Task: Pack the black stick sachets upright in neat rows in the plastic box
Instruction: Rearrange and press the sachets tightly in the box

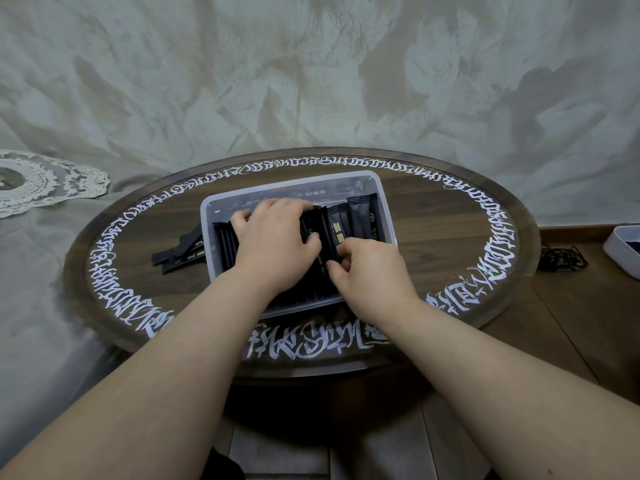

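both hands work in the box (381, 199) on the round surface (450, 258): right hand (370, 268) fingers pinch a sachet (337, 233), left hand (273, 237) fingers curl over upright sachets (225, 237). loose sachets (180, 254) lie left of it.

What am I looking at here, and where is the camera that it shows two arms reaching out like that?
There is no machine here. A person wears a camera on the head, so this one picture looks down along their own bare arms. On a round wooden table with white lettering round its edge stands a clear plastic box partly filled with black stick sachets standing upright. The left hand lies over a row of them, fingers curved across their tops. The right hand pinches sachets near the middle of the box. A few loose sachets lie flat on the table, left of the box.
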{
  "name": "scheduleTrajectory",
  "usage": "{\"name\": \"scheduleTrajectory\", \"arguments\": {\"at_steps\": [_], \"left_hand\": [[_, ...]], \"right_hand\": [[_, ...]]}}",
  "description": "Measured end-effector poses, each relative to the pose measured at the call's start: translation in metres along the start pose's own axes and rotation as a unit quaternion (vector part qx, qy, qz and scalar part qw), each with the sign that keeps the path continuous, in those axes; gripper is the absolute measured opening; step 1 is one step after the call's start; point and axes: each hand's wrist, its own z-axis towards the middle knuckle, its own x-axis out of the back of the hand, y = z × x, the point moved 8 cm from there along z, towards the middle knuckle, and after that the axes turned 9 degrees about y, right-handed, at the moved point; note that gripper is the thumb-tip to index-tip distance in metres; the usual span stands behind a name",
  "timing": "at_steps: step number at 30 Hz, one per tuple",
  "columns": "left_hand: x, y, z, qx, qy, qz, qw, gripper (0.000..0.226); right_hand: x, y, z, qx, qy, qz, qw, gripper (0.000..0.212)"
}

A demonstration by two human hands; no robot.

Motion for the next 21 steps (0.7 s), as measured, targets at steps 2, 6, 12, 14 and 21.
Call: {"name": "scheduleTrajectory", "arguments": {"at_steps": [2,6,12,14,21], "left_hand": [[0.001,-0.002,0.000,0.005,0.014,-0.022,1.000,0.040],[0.003,-0.003,0.001,0.015,0.028,-0.052,0.998,0.036],[0.012,0.000,-0.003,0.007,0.082,-0.112,0.990,0.037],[0.014,0.000,-0.003,-0.004,0.094,-0.140,0.986,0.039],[0.020,0.000,-0.003,-0.013,0.108,-0.207,0.972,0.048]], "right_hand": [[0.000,0.000,0.000,-0.001,-0.001,0.000,1.000,0.023],[0.001,0.000,0.000,0.001,0.006,-0.004,1.000,0.023],[0.002,0.002,-0.001,-0.015,0.014,0.029,0.999,0.023],[0.003,0.000,-0.001,-0.013,0.021,0.045,0.999,0.023],[0.009,0.002,0.004,-0.010,0.049,0.028,0.998,0.019]]}}
